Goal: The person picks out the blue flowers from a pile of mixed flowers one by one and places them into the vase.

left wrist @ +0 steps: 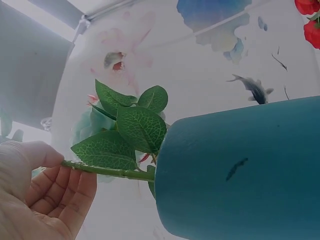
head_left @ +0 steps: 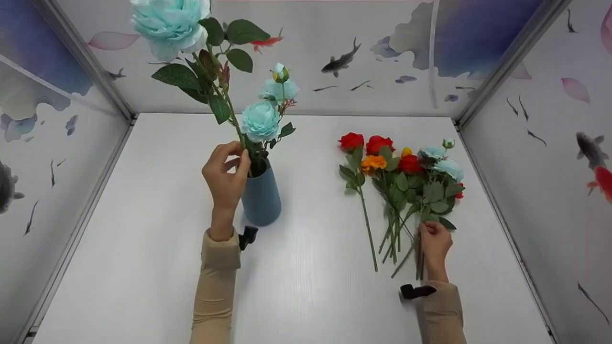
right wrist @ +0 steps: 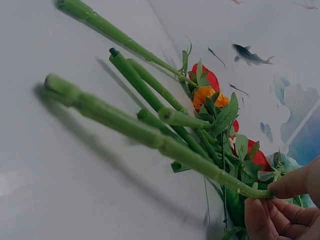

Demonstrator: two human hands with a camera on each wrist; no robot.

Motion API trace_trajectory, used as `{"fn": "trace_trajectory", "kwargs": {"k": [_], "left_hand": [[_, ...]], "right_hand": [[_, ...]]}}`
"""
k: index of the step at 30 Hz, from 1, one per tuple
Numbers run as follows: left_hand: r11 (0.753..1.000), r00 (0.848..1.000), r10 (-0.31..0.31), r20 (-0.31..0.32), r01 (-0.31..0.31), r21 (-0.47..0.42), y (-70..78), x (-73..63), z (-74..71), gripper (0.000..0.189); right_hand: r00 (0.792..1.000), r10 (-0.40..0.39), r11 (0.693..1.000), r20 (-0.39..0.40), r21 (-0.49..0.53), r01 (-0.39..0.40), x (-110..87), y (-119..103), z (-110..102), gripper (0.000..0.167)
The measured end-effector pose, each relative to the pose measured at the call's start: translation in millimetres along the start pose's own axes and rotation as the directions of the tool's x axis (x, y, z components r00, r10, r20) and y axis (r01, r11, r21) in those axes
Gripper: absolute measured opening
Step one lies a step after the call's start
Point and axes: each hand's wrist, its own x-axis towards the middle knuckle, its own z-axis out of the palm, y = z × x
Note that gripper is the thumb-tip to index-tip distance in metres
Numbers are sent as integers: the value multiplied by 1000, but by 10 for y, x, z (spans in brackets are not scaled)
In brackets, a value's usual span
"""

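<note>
My left hand [head_left: 228,174] pinches the green stem [left wrist: 110,171] of a tall pale-blue flower [head_left: 169,24] at the mouth of a blue vase [head_left: 263,200]. The lower end of that stem goes in past the vase rim. More pale-blue blooms [head_left: 261,121] stand in the same vase, leaning right. On the right of the table, my right hand [head_left: 436,244] pinches a green stem [right wrist: 200,162] between thumb and fingers. This stem belongs to the bunch lying there, close under light-blue flowers [head_left: 448,168]; its cut end points toward me.
Red roses [head_left: 378,144], an orange flower [head_left: 374,163] and several leafy stems lie in a loose pile on the white table [head_left: 306,267]. A single red rose [head_left: 351,141] lies at the pile's left. Panels with painted fish [head_left: 341,59] enclose the table at the back and sides.
</note>
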Motion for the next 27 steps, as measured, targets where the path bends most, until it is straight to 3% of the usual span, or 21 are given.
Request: {"fn": "trace_trajectory", "kwargs": {"k": [10, 19, 27], "left_hand": [[999, 1000, -18, 12, 18, 42, 9, -67, 39, 13], [999, 999, -31, 14, 30, 39, -125, -166, 17, 12], [998, 999, -35, 15, 34, 62, -154, -221, 18, 11]], "right_hand": [[1000, 15, 1000, 5, 5, -15, 0, -7, -4, 17], [1000, -1, 1000, -8, -4, 1, 12, 4, 0, 16], [1000, -17, 1000, 5, -2, 17, -2, 2, -14, 15]]}}
